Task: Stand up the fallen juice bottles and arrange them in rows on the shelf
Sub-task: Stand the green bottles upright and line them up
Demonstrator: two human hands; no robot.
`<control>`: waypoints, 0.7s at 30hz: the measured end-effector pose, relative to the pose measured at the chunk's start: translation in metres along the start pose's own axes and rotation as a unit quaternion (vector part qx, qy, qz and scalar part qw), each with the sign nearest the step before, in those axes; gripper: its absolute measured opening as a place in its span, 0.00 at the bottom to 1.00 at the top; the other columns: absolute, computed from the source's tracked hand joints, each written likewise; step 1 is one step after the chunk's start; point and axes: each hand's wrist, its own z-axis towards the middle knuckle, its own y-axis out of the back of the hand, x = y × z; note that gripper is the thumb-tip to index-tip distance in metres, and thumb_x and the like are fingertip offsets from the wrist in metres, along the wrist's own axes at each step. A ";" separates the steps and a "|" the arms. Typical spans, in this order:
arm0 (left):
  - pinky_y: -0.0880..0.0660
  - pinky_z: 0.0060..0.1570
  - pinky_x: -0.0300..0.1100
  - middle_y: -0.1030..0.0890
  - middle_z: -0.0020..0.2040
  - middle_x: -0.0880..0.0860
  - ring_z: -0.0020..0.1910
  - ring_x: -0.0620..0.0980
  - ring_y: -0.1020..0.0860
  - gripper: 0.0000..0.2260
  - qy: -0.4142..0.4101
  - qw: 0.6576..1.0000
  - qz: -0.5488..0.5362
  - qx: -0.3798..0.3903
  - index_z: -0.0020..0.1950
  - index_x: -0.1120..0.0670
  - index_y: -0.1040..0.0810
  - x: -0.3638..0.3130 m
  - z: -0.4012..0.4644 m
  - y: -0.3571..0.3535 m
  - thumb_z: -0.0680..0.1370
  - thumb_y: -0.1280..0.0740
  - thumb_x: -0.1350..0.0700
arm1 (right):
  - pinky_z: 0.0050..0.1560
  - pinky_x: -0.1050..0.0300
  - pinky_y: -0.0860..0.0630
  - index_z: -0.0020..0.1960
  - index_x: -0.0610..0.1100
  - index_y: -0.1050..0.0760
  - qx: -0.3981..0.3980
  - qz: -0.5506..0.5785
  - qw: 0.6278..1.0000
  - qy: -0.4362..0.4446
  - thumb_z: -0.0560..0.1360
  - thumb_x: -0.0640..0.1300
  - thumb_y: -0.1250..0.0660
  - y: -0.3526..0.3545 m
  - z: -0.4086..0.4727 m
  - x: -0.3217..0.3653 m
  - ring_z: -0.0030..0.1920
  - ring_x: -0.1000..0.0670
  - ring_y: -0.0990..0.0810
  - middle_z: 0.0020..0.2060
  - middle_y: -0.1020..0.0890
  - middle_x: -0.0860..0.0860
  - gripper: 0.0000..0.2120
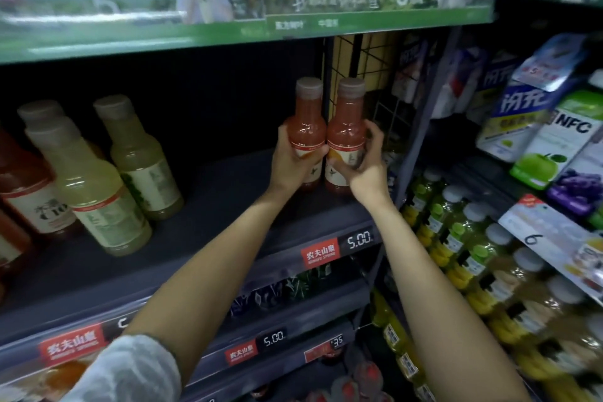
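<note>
Your left hand [295, 158] is wrapped around the label band of the left red juice bottle [306, 114]; your right hand [362, 166] is wrapped around the label band of the right red juice bottle [346, 117]. Both bottles are upright, side by side and touching, at the right end of the shelf [208, 206], just beside the wire divider [375, 75]. Whether their bases are seated on the shelf cannot be confirmed, as your hands cover them.

Step in hand, as judged: placement of 2 upright bottles as the start of a row at the right end.

Next move, as judged: confirm both bases sit flat, release both grips without tipping either bottle, then bring further bottles in line with this pair.

Count on this shelf:
- Red bottles in hand: 2.
- Pale yellow-green bottles [98, 186], upright at the left: 3 visible, the rearmost partly hidden.
- Dark red bottles [29, 192] at the far left edge: at least 2, cut off by the frame.
- Fallen bottles: 0 visible.
</note>
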 end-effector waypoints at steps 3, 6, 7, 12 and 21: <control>0.28 0.64 0.49 0.25 0.64 0.53 0.61 0.49 0.25 0.34 0.011 1.000 -0.005 -0.008 0.74 0.54 0.40 0.004 0.010 -0.005 0.73 0.26 0.55 | 0.67 0.54 0.33 0.77 0.48 0.53 0.013 -0.022 1.000 -0.002 0.74 0.45 0.29 0.001 -0.002 0.001 0.67 0.50 0.32 0.68 0.33 0.49 0.42; 0.32 0.68 0.55 0.30 0.69 0.56 0.67 0.51 0.29 0.42 0.011 1.000 -0.003 0.003 0.78 0.54 0.52 0.007 0.013 -0.005 0.74 0.27 0.54 | 0.61 0.60 0.39 0.78 0.49 0.59 0.015 -0.093 0.996 -0.008 0.76 0.51 0.34 -0.002 -0.004 0.000 0.68 0.44 0.34 0.70 0.38 0.41 0.42; 0.33 0.69 0.56 0.32 0.71 0.56 0.69 0.51 0.30 0.44 0.007 1.000 -0.003 0.000 0.78 0.52 0.56 0.006 0.010 -0.007 0.74 0.28 0.52 | 0.60 0.61 0.39 0.78 0.47 0.59 0.010 -0.104 0.995 -0.007 0.77 0.50 0.34 -0.005 -0.005 -0.001 0.68 0.43 0.34 0.70 0.38 0.40 0.41; 0.38 0.71 0.59 0.43 0.76 0.56 0.73 0.53 0.38 0.42 0.008 1.000 -0.008 -0.029 0.77 0.43 0.63 -0.003 0.005 -0.017 0.77 0.33 0.49 | 0.63 0.55 0.30 0.77 0.44 0.57 -0.015 -0.083 0.996 -0.014 0.74 0.46 0.30 -0.018 -0.013 0.000 0.66 0.44 0.30 0.69 0.36 0.41 0.44; 0.40 0.73 0.55 0.52 0.79 0.54 0.77 0.53 0.48 0.52 0.122 0.991 -0.032 0.052 0.73 0.43 0.73 -0.028 0.000 0.003 0.68 0.35 0.33 | 0.72 0.48 0.39 0.75 0.51 0.68 0.039 -0.031 0.996 -0.070 0.68 0.62 0.30 -0.027 -0.020 0.019 0.75 0.46 0.43 0.76 0.47 0.46 0.55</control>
